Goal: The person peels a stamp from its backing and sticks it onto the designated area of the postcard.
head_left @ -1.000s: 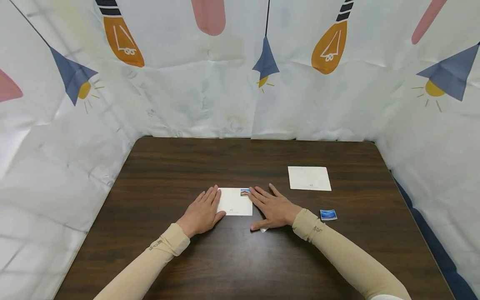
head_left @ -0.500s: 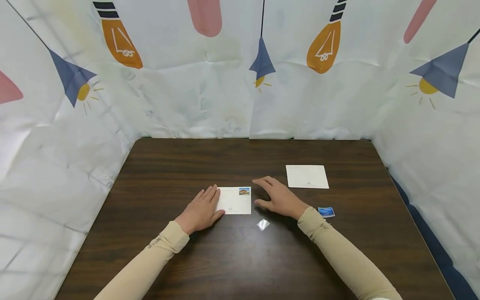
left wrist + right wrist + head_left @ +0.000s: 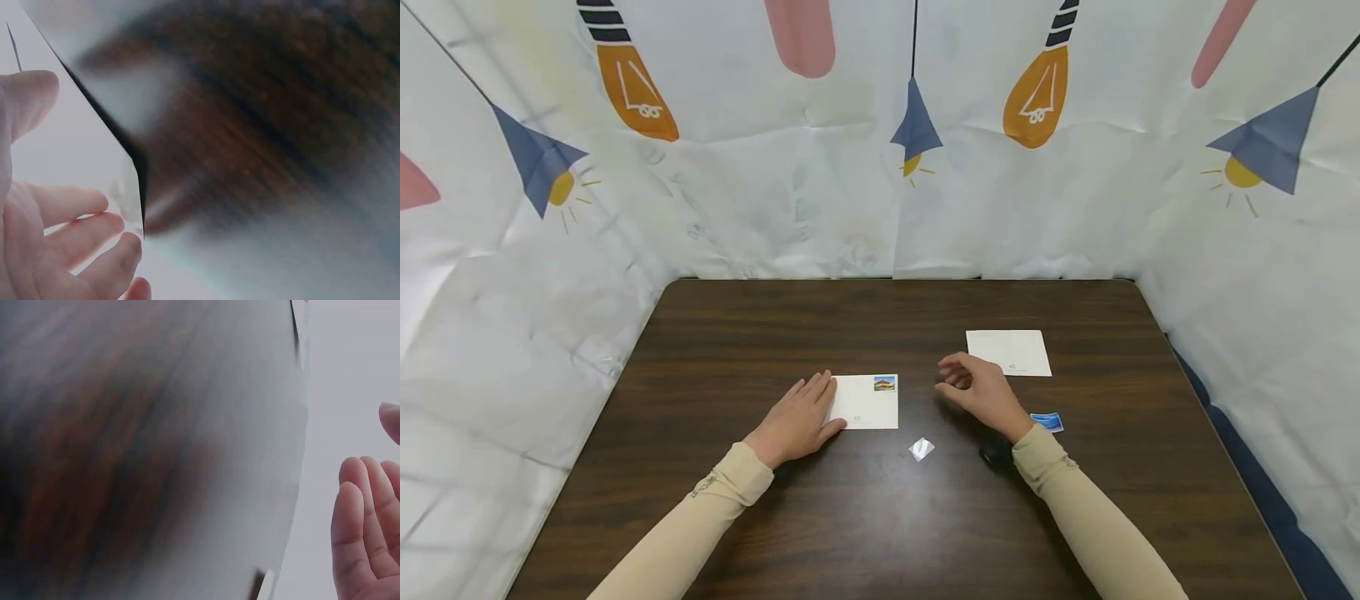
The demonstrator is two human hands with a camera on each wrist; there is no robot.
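Note:
My left hand [image 3: 797, 417] rests, fingers stretched out, over the left edge of a small white postcard [image 3: 863, 407]. A colourful postage stamp [image 3: 885, 383] showing a building sits in that card's top right corner. Raised over the table to the right, my right hand [image 3: 981, 392] holds nothing, its fingers loosely bent. It overlaps the lower left corner of a second white card [image 3: 1015, 350] in the head view. Behind my right wrist lies a blue stamp [image 3: 1047, 422], partly hidden. In the right wrist view, the fingers [image 3: 350, 519] show nothing between them.
A crumpled, shiny white scrap [image 3: 921, 449] lies between the two hands. The dark wooden table [image 3: 820, 325] ends at white printed cloth [image 3: 850, 225] behind and on both sides. A small black object [image 3: 996, 452] shows under the right wrist.
My right hand has lifted off the stamped card and moved right, its fingers bending. The stamp and the white scrap came into full view. My left hand stays on the card.

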